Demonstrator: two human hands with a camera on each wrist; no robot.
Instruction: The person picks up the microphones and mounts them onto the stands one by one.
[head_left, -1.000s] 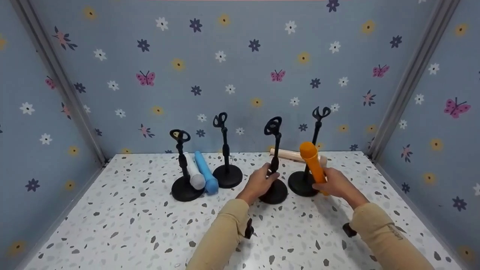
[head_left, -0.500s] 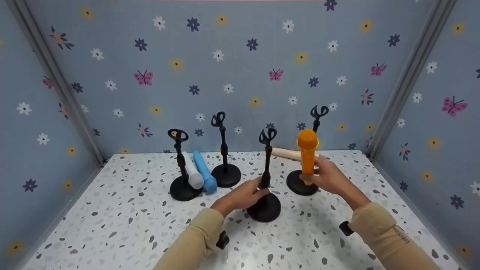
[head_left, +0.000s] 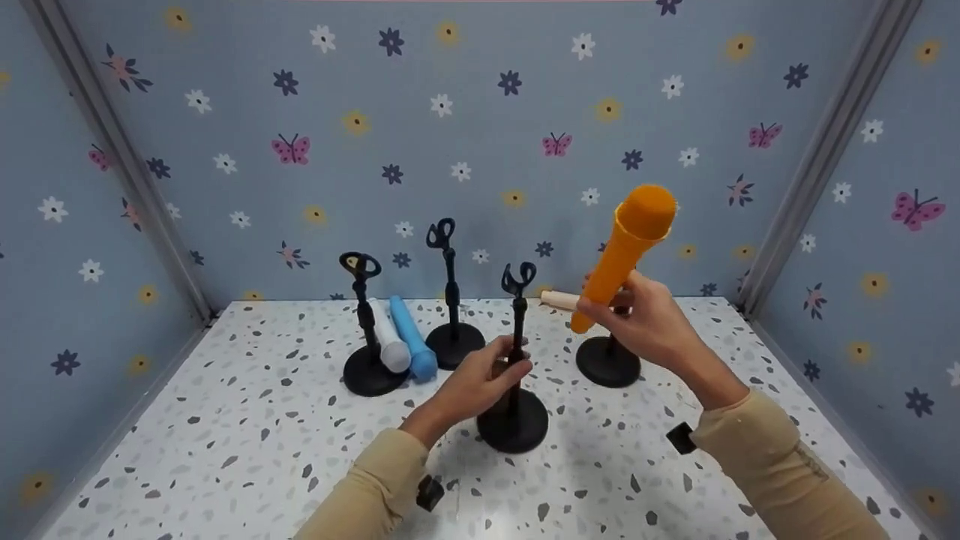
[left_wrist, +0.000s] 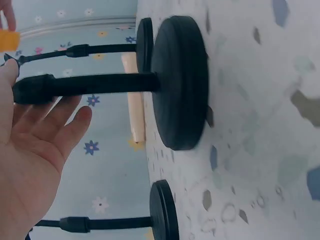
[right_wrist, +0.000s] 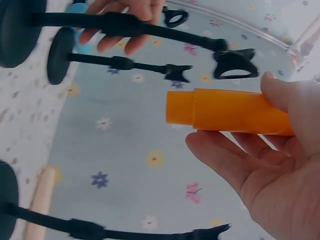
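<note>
A stand (head_left: 514,424) in the left grip (head_left: 472,382), a microphone (head_left: 619,259) in the right grip (head_left: 649,319)! Beyond the left grip, leftward, two microphones (head_left: 411,337) lie between two stands (head_left: 455,348); behind the right grip, another stand (head_left: 608,364), another microphone (head_left: 559,300) farther back.

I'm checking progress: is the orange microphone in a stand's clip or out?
Out: the right grip holds the orange microphone in the air, apart from the nearby clips.

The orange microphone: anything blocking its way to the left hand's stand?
Nothing visible: the right wrist view shows a bare gap between the orange microphone in the right hand and the clip atop the stand that the left hand grips.
</note>
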